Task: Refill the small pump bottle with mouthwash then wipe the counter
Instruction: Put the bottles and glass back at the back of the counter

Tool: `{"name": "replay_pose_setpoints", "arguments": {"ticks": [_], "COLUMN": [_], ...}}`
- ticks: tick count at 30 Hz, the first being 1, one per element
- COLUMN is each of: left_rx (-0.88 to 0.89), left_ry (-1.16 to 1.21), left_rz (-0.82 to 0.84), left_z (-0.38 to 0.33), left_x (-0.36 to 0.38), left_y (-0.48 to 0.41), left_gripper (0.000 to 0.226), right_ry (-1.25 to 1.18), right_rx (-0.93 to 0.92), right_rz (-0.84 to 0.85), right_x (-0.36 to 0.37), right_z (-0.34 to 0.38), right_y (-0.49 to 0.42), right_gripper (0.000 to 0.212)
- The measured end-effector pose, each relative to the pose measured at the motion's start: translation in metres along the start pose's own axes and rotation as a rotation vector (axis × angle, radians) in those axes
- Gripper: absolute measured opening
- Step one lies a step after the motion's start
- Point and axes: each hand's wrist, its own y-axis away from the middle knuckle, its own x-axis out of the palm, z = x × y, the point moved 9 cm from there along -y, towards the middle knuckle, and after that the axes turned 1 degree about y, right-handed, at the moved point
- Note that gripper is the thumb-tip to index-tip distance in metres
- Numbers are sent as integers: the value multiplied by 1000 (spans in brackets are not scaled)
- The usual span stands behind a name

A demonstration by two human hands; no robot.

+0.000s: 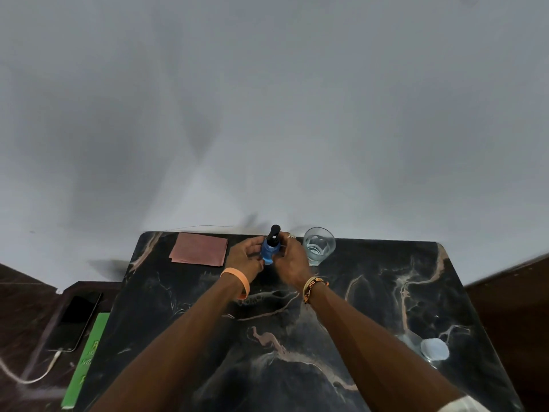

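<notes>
Pump bottle (269, 251) blue-filled, between both hands, glass (318, 246) seemingly empty

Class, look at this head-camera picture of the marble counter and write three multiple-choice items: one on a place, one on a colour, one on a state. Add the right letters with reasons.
1. Where does the pink cloth lie on the counter?
A. far left corner
B. near right corner
C. inside the glass

2. What colour is the pump bottle body?
A. red
B. blue
C. yellow

3. How is the pump bottle held?
A. lying untouched
B. by one hand only
C. between both hands, pump top on

Answers:
1 A, the cloth sits at the far edge, left of the hands.
2 B, the body is blue under a black pump.
3 C, the left hand and right hand flank it, the black pump standing on top.
</notes>
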Motion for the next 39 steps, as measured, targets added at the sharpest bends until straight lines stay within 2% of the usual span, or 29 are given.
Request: {"name": "replay_pose_setpoints", "arguments": {"ticks": [10,26,34,39], "left_rx": [-71,-131,-118,-145], "left_ry": [78,112,61,-54], "left_rz": [-102,-117,-105,-138], "left_z": [14,42,36,41], "left_x": [-25,-35,-34,-40], "left_y": [-30,-50,-44,-29], "left_gripper": [53,46,56,57], "right_ry": [32,123,104,118], "right_rx": [5,6,11,61], "right_rz": [29,96,112,49], "right_x": [31,57,59,44], "right_z": [9,-3,-5,-20], "right_y": [-33,-51,-51,-39], "right_gripper": [50,61,72,75]}}
